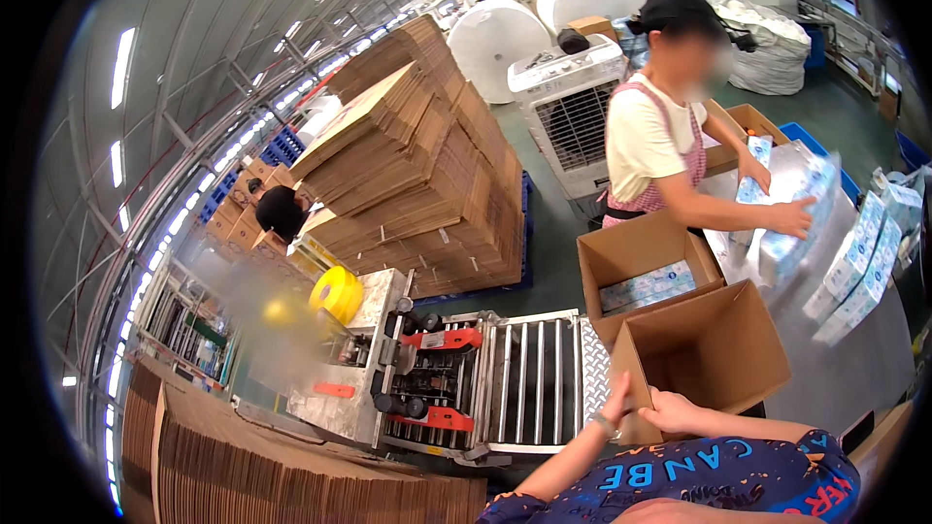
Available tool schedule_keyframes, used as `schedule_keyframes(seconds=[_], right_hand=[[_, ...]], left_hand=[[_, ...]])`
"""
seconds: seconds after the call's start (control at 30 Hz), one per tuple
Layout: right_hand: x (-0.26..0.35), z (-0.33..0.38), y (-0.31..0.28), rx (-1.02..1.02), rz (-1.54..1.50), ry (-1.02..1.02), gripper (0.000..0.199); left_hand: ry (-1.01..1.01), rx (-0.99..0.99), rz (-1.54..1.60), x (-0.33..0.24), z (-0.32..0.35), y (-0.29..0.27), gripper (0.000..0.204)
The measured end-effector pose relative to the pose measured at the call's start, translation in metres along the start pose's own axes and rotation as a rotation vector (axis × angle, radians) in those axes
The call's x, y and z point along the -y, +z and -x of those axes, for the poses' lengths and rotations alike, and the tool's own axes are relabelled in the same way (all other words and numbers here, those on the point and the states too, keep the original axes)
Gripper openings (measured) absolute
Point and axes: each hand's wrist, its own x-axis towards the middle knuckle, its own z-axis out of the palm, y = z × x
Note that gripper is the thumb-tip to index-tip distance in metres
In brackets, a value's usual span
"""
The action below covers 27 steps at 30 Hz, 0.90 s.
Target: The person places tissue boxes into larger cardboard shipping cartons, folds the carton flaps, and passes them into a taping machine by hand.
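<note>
An open, empty cardboard box (pixel 723 354) stands tilted in front of me, its opening facing up. My left hand (pixel 618 400), with a band at the wrist, grips its left near corner. My right hand (pixel 670 413) is closed on the near edge of the same box, close to the left hand; some of its fingers are hidden. Touching its far side is a second cardboard box (pixel 597 267) with blue-and-white packs (pixel 648 287) lying in its bottom.
Across from me a co-worker (pixel 655 146) holds wrapped packs over a grey table (pixel 859 369); more packs (pixel 859 267) lie there. Left are a roller conveyor (pixel 539 378), a box-taping machine with yellow tape (pixel 336 295), stacked flat cartons (pixel 427 165) and an air cooler (pixel 568 116).
</note>
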Motion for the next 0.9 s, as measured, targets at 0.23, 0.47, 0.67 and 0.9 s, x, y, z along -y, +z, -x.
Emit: schedule_keyframes(seconds=[0.23, 0.47, 0.67, 0.9], right_hand=[[-0.077, 0.032, -0.039, -0.147, 0.928, -0.124, 0.064], [-0.274, 0.087, -0.110, -0.360, 0.763, 0.282, 0.075], [-0.255, 0.020, -0.183, -0.459, 0.503, 0.227, 0.042], [-0.374, 0.117, -0.352, -1.487, 0.587, 0.850, 0.071]], left_hand=[[0.594, -0.473, -0.769, -0.014, 0.004, 0.021, 0.064], [0.467, -0.269, -0.334, -0.005, 0.003, -0.095, 0.049], [0.194, -0.718, -0.866, 0.020, 0.007, -0.160, 0.070], [0.960, -0.737, -1.525, -0.088, 0.032, 0.031, 0.064]])
